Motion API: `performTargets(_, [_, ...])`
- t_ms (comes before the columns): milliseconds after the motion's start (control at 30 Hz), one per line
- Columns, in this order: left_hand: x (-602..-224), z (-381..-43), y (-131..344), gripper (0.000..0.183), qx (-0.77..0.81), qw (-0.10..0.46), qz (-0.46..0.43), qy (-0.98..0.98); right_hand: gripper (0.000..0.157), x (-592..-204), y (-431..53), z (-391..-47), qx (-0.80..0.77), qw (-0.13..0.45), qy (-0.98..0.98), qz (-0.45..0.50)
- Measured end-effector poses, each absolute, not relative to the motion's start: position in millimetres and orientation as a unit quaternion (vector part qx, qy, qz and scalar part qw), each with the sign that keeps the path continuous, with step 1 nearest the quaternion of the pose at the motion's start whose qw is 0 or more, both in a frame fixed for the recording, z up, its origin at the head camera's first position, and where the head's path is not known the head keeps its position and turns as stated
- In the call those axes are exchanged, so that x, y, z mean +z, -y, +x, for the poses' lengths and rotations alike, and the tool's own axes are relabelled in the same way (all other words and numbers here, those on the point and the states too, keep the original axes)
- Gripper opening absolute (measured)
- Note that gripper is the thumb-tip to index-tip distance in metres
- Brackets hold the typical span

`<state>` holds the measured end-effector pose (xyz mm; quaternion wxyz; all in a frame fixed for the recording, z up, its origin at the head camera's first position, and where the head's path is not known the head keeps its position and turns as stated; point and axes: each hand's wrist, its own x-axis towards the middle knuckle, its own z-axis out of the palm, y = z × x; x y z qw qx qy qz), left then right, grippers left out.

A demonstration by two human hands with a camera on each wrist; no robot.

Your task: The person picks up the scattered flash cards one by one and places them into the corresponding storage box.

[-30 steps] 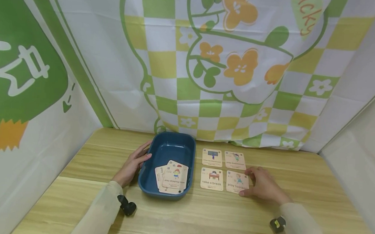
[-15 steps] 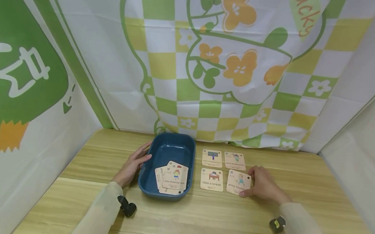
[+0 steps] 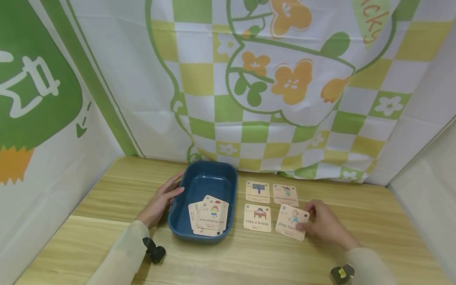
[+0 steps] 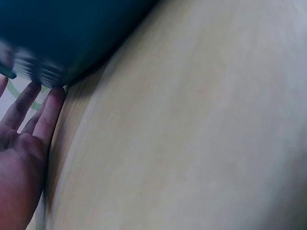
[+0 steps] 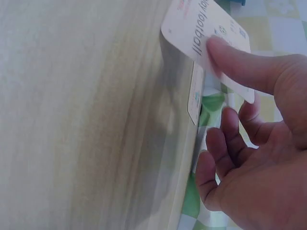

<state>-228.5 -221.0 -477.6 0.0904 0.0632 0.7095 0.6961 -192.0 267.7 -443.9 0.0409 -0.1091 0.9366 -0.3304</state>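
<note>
My right hand [image 3: 325,223] pinches the "play football" card [image 3: 288,220] between thumb and fingers at its right edge. In the right wrist view this card [image 5: 192,28] is raised off the table, the thumb on its printed face. My left hand [image 3: 162,202] rests against the left side of the blue tray [image 3: 174,218]; the left wrist view shows fairly straight fingers [image 4: 50,112] touching its outer wall. Inside the tray a "play skipping rope" card [image 3: 213,215] lies on top of other overlapping cards, partly hidden.
Left of the held card lies the "take a break" card [image 3: 257,218]. Behind stand out a blackboard-picture card [image 3: 258,191] and the "play badminton" card [image 3: 285,195], both flat on the wooden table [image 3: 246,264]. A patterned cloth [image 3: 258,135] hangs at the table's back edge.
The right thumb has moved from the football card's lower edge onto its face. That card has come up off the table, shifting slightly right. The left hand and tray stay put.
</note>
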Motion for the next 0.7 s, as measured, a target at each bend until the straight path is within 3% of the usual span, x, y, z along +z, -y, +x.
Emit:
performTargets(300, [-478,-229,222,0.064,0.694,0.089,0.066,-0.711,0.03,-436,-273,-187,-0.355,0.061,-0.925,-0.119])
performTargets(500, [-478,-229,222,0.064,0.694,0.09,0.066,-0.711,0.012,-433,-273,-185,-0.358,0.028,-0.922,-0.148])
performTargets(700, [-478,-228,221,0.064,0.693,0.089,0.066,-0.712,0.011,-432,-271,-180,-0.356,-0.005,-0.921,-0.155])
